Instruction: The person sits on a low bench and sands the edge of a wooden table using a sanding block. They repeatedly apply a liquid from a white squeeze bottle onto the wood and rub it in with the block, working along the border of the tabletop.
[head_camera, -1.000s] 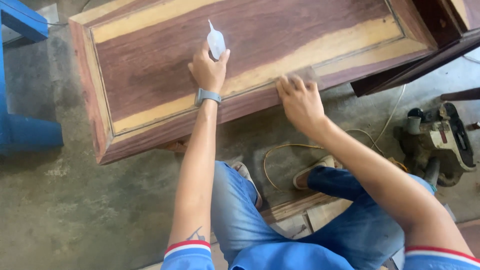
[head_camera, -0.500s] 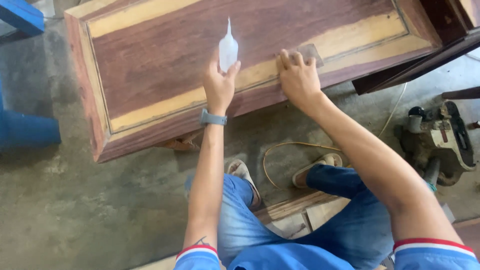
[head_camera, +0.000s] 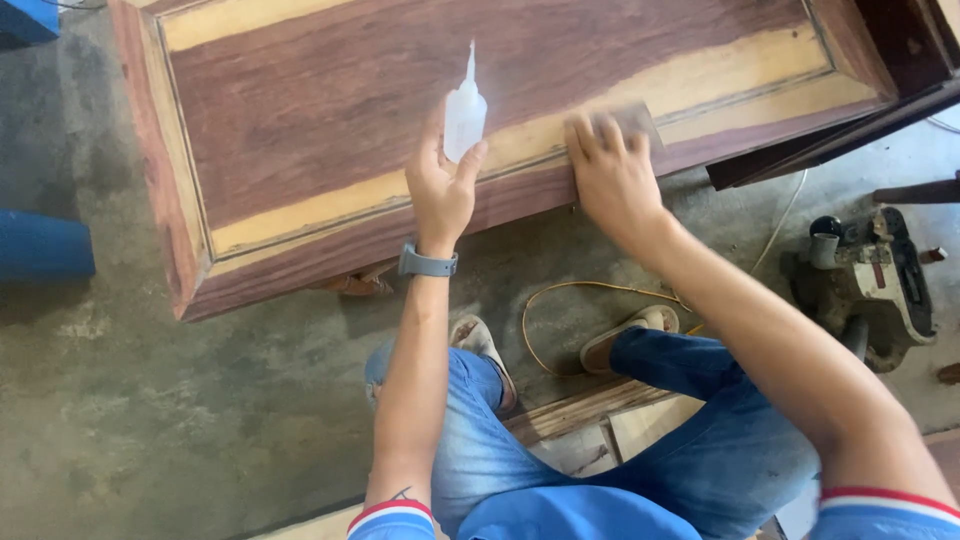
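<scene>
**Bottle raised, pad pressed on panel edge**

Head view: since the earlier frame, the left hand (head_camera: 440, 190) has lifted the white squeeze bottle (head_camera: 465, 110) higher, nozzle up, fingers wrapped round its base. Right hand (head_camera: 612, 175) lies flat, fingers together, pressing a grey sanding pad (head_camera: 635, 120) on the wooden panel (head_camera: 330, 100) near its pale strip. Judged step: rubbing the front rail; the next move calls for steady strokes along the grain.

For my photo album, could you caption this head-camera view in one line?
Left hand holds a small translucent squeeze bottle while the right hand presses a sanding pad against a reddish-brown wooden panel.
</scene>
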